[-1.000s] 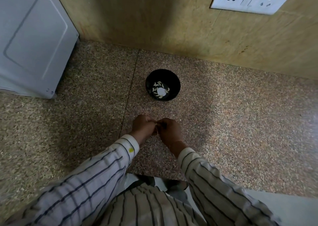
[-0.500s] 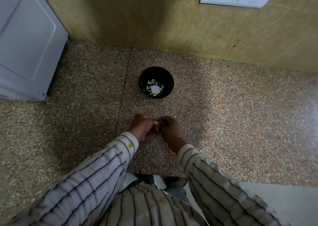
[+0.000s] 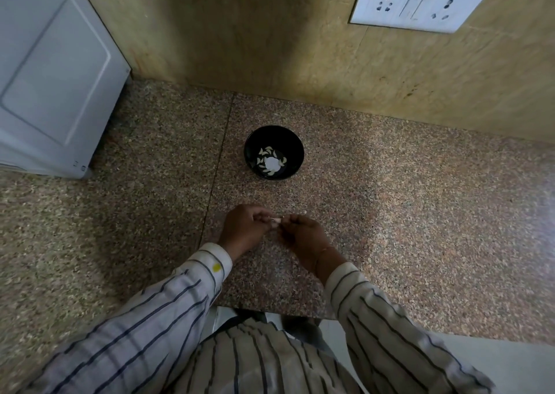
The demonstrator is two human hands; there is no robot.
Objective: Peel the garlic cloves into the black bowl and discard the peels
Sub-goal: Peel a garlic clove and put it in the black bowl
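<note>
Can't really make out the garlic clove, mostly buried between my fingertips mid-frame. White appliance upper left and the socket plate get cropped.

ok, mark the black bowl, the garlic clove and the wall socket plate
black bowl (image 3: pixel 295 146): head view, right inner wall.
garlic clove (image 3: pixel 276 220): head view, pale bit showing between both hands.
wall socket plate (image 3: pixel 420 5): head view, middle, at the switches.

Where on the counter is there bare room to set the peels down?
Bare granite lies right of the black bowl, toward the wall, and left of the seam, toward the white appliance. Crowded: the strip between bowl and left hand and right hand, pinching a garlic clove.
</note>
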